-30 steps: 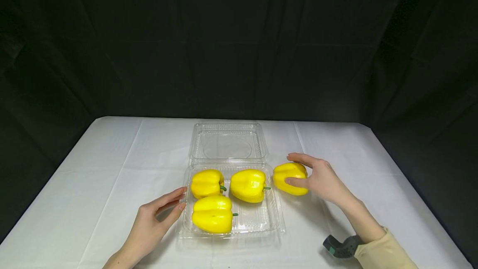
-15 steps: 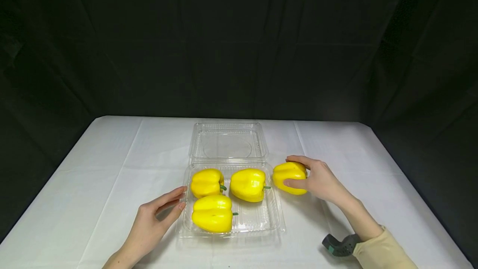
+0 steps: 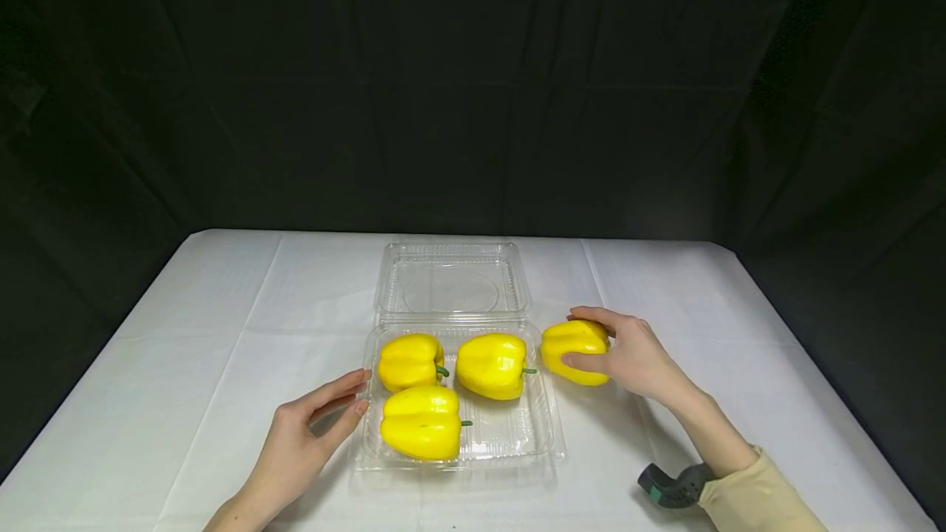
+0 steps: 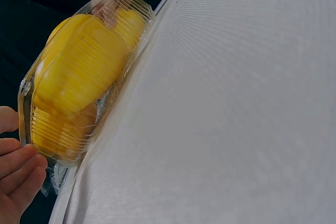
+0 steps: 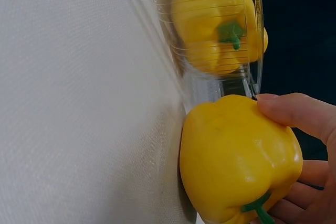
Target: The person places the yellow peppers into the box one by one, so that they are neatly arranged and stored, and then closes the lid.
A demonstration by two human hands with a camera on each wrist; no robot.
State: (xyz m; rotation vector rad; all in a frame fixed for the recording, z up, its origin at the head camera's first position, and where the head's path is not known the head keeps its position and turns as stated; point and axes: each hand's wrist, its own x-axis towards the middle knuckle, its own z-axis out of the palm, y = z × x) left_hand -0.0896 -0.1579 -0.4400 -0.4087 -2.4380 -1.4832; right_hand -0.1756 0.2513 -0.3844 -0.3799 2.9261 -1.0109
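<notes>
My right hand (image 3: 636,358) grips a yellow bell pepper (image 3: 563,343) on the white tabletop, just right of a clear plastic clamshell container (image 3: 510,433). In the right wrist view this held pepper (image 5: 236,150) touches the cloth, its green stem toward the palm side. My left hand (image 3: 296,443) touches the container's left edge with extended fingertips. Inside the base lie a back-left yellow pepper (image 3: 408,361), a back-right one, also a yellow pepper (image 3: 491,366), and a front-left yellow pepper (image 3: 421,424). Through the ribbed wall, yellow peppers (image 4: 84,61) appear in the left wrist view.
The container's lid (image 3: 452,269) lies folded back behind the base. A white cloth covers the table (image 3: 222,310); a black curtain (image 3: 458,105) hangs behind and at both sides. A dark curved device (image 3: 672,487) sits by the right wrist and the beige sleeve (image 3: 757,495).
</notes>
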